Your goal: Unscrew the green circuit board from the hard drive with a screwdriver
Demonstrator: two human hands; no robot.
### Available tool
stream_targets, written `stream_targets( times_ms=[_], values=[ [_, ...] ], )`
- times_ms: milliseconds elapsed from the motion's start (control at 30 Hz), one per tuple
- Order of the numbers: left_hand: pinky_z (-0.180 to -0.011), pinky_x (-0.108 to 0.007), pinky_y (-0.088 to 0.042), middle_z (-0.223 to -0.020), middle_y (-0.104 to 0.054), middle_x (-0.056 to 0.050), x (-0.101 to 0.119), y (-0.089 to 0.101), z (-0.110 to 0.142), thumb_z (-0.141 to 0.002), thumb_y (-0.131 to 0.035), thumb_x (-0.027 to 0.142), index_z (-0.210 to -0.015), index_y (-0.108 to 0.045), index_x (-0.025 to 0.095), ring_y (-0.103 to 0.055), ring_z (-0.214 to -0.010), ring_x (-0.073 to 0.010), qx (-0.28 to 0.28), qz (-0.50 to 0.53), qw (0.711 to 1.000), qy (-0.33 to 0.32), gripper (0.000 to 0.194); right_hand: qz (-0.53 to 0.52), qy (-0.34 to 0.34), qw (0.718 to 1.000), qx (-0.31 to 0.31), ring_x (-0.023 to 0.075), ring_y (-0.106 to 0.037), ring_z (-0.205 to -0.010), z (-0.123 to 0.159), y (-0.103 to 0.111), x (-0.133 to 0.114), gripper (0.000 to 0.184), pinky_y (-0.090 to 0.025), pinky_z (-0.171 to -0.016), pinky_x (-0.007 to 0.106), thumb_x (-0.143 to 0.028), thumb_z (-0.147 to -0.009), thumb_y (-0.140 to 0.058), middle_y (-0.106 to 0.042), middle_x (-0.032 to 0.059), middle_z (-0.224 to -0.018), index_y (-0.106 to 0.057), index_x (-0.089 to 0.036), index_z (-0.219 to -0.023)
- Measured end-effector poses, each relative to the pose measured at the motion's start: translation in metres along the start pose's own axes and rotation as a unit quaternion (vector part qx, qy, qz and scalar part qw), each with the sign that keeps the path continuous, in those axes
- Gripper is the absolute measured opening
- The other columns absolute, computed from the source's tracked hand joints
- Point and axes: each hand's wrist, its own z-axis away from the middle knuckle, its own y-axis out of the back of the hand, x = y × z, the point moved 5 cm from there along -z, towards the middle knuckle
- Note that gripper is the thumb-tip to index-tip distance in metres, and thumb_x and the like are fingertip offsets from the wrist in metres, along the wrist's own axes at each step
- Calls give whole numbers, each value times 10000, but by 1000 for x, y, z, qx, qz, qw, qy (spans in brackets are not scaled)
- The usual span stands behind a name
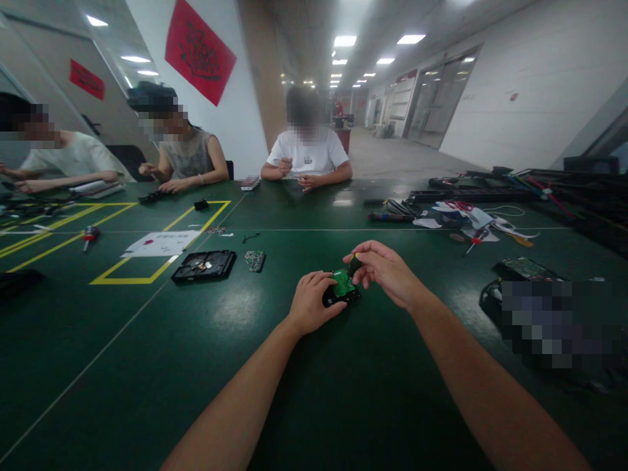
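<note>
A small black device with a green circuit board (344,282) lies on the green table in front of me. My left hand (314,297) grips the device from its left side, fingers over the far edge and thumb along the near edge. Above the board's right side, my right hand (379,267) pinches a screwdriver with a dark green and yellow handle (354,263). The screwdriver points down at the board; whether its tip touches a screw is too small to tell.
To the left lie an open black plastic housing (204,266), a loose circuit board (255,261) and a white paper sheet (161,243). Cables and tools (392,212) crowd the far right. A blurred dark object (554,327) sits at right. Several people sit across the table.
</note>
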Motion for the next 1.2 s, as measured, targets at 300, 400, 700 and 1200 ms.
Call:
stream_targets(
  times_ms=[300, 400, 700, 1200],
  values=[
    [-1171, -552, -367, -1397, -650, -55, -1, -1, 0, -822, -795, 535, -1241, -673, 286, -531, -1349, -332, -3, 0, 1000, 3, 503, 94, 27, 995, -2, 128, -531, -616, -1, 2, -4, 193, -349, -514, 258, -333, -899, -635, -624, 8, -738, -752, -203, -979],
    [-1171, -550, -369, -1399, -648, -54, -1, -1, 0, -825, -791, 542, -1243, -672, 285, -530, -1351, -331, -2, -1, 1000, 1, 505, 95, 39, 995, 13, 124, -520, -630, -1, 2, -4, 208, -362, -530, 252, -383, -886, -696, -615, -6, -741, -725, -201, -982],
    [-1168, -547, -374, -1395, -648, -53, 0, 1, 0, -825, -794, 538, -1246, -676, 289, -527, -1353, -333, -6, -3, 1000, 1, 503, 121, 39, 992, 8, 121, -567, -554, 2, -1, -3, 283, -392, -460, 245, -424, -837, -787, -644, -10, -727, -641, -205, -940],
    [-1166, -544, -381, -1398, -647, -54, 2, 4, 0, -829, -791, 541, -1246, -676, 289, -526, -1357, -332, -6, 1, 1000, 0, 501, 96, 24, 995, 26, 124, -602, -571, 0, 3, -3, 237, -418, -478, 248, -407, -895, -714, -675, 21, -771, -692, -186, -978]
  ],
)
